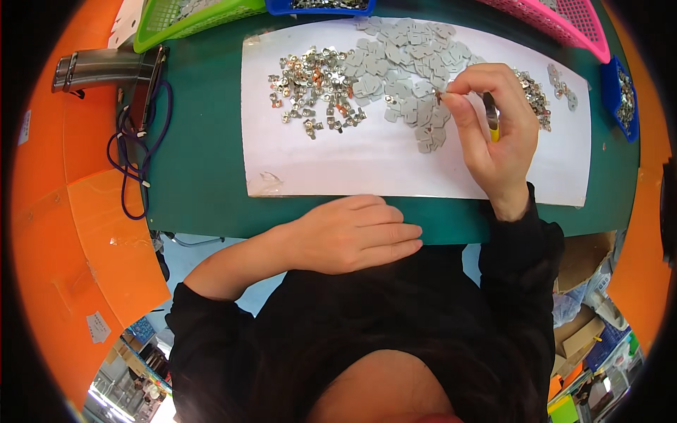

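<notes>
Small silver metal clips (321,81), piled L on white rectangular sheet (338,168). L hand (352,236): palm down, underside hidden, grip can't be told. Flat notched grey plates (403,55), ctr. Small coppery part (438,97) by plates, pinched in R hand (504,127), w/ yellow-handled metal tool (492,113). We judge: part-handling step; next needs steady pinch.

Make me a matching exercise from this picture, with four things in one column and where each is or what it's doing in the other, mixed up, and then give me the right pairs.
Things
1. Left hand
2. Right hand
3. Pink basket
4. Flat grey plates

Places or states
A. At the far side of the green table, toward the right
B. Pinching a small part between thumb and finger
C. Heaped on the white sheet
D. By the table's near edge, with nothing visibly held

Pairs: 1-D, 2-B, 3-A, 4-C
</notes>
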`<state>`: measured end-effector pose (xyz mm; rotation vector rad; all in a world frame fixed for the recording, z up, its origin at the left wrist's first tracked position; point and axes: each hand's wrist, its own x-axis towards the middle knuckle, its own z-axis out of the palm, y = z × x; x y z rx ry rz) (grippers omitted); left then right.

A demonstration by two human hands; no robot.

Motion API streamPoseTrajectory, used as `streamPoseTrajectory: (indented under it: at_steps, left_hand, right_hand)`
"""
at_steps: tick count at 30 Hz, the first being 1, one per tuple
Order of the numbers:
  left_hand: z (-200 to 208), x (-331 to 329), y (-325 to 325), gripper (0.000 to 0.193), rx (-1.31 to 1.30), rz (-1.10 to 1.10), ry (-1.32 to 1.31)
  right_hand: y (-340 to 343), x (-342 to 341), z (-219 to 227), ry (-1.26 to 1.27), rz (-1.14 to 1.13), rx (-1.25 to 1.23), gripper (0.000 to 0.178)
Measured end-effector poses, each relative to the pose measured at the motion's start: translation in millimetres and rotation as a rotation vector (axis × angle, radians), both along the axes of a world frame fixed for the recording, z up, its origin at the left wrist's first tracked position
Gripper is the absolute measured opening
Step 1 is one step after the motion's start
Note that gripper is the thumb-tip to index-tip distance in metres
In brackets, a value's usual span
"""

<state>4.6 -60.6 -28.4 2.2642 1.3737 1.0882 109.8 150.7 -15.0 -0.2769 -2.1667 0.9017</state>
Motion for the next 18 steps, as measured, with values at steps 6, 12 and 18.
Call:
streamPoseTrajectory:
  at_steps: [6, 12, 18]
  left_hand:
    - [-11.6, 12.9, -4.7, 0.027, -0.004, -0.136, 0.209]
    - [-3.1, 11.1, -11.8, 0.017, 0.126, 0.013, 0.119]
    - [28.5, -10.1, 13.5, 0.021, -0.665, 0.569, -1.226]
  right_hand:
    - [-3.1, 15.3, 8.9, 0.053, 0.140, -0.375, 0.009]
    - [-11.8, 42.3, 17.0, 0.025, 0.170, -0.600, 0.004]
    - [-28.6, 38.4, 20.0, -0.073, 0.194, -0.653, 0.004]
